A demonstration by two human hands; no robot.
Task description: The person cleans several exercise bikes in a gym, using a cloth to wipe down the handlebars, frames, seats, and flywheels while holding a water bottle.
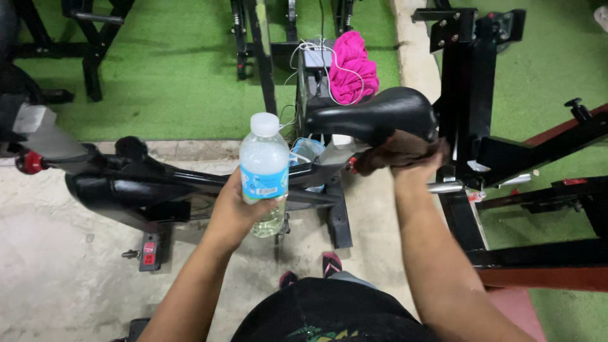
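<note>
My left hand grips a clear plastic water bottle with a white cap and a blue label, held upright in front of an exercise bike's black frame. My right hand presses a dark brown cloth against the underside and rear edge of the bike's black saddle. The cloth covers most of my right hand's fingers. The bottle is roughly a third full of liquid at its base.
A pink cloth and white cables lie on a grey box behind the saddle. Black gym machine frames stand at right and at the back on green turf. Concrete floor lies below; my sandalled feet show.
</note>
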